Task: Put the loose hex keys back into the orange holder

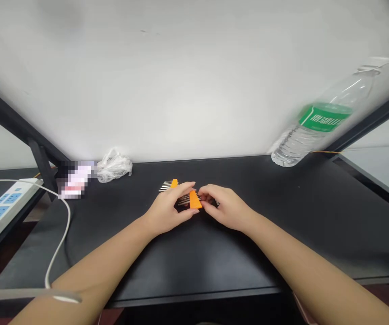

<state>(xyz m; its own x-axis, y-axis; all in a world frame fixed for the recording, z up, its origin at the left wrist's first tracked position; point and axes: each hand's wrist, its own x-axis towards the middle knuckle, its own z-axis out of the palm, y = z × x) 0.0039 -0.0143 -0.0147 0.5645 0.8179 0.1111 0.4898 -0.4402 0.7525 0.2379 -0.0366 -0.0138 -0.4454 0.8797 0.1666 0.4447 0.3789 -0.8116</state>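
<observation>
My left hand (169,208) holds an orange block (195,200) between thumb and fingers at the middle of the black table. Thin metallic pins stick out from the block's left side and a few show at its right edge. Close against the block's right side, my right hand (226,207) has its thumb and fingers pinched together; what they hold is too small to make out. Behind my left hand, a second orange piece (174,183) with a row of metallic pins lies on the table, partly covered by my fingers.
A crumpled clear plastic bag (115,166) and a blurred-out item (77,179) sit at the back left. The clear bottle with a green label (326,118) stands at the back right. On the left are a power strip (3,205) and a white cable (66,225).
</observation>
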